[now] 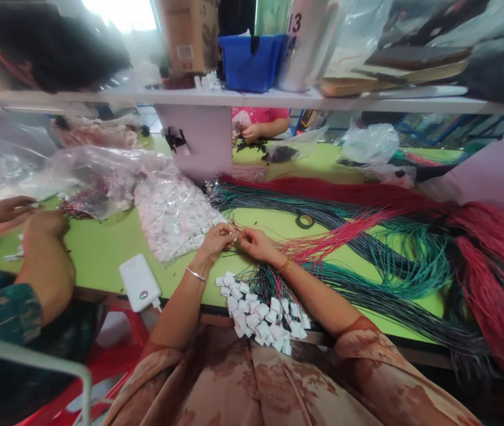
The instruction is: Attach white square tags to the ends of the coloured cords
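Over the green tabletop my left hand (218, 239) and my right hand (256, 244) meet, fingertips pinched almost together. Between them shows a tiny white connector (235, 237), which my left fingers grip. My right fingers pinch a thin wire whose end is hard to make out. Just left of my hands lies a clear plastic bag (169, 207) full of small white connectors. Below them, at the table's front edge, hangs a bunch of wires ending in white connector housings (256, 313). Pink-red wires (336, 236) fan out to the right of my right hand.
Long bundles of red wires (496, 248), green wires (429, 254) and black wires (411, 313) cover the right side. A tape roll (305, 220) and white power bank (140, 283) lie nearby. Co-workers' hands are at left and across the table. A shelf (145, 99) spans above.
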### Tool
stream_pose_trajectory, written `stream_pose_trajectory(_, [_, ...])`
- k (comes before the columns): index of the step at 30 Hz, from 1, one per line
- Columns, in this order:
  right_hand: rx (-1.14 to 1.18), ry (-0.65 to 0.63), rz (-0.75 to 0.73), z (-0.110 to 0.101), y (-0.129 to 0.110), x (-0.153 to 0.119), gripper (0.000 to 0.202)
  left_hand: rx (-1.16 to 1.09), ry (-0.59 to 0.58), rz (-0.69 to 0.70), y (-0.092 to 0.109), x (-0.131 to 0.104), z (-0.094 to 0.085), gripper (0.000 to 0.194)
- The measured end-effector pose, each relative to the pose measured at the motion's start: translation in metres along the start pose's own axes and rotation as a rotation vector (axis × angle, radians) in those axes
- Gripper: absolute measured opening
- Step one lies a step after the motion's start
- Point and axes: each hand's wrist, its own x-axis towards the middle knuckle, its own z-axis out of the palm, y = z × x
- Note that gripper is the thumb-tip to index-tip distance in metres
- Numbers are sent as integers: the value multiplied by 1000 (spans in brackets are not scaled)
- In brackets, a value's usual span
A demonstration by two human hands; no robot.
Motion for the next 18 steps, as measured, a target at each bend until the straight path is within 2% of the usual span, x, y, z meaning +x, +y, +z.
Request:
stream_pose_trajectory(2, [-67, -75, -24, -1, 1, 3, 25, 71, -21, -19, 3, 0, -8, 20])
stream_pose_trajectory(4, [-234, -125, -37, -2, 0, 7, 16, 141, -59, -22, 5, 0, -16, 15])
stream_pose_trajectory(7, [-520, -162, -27, -1, -3, 11, 13, 214, -110, -13, 5, 0, -23, 11])
stream_pose_trajectory(9, [-577, -173, -13, -1, -4, 13, 15, 207, -118, -13, 4, 1, -25, 11])
stream_pose_trajectory(11, [-494, -138, 13, -3, -4, 14, 16, 153, -117, -16, 3, 1, -24, 12])
stream_pose_trajectory(14, [-200, -18, 50, -11, -5, 19, 16, 54, -111, -13, 3, 2, -22, 16])
stream_pose_trajectory(18, [131, 51, -6, -25, -16, 24, 20, -85, -120, 12, 1, 3, -17, 26])
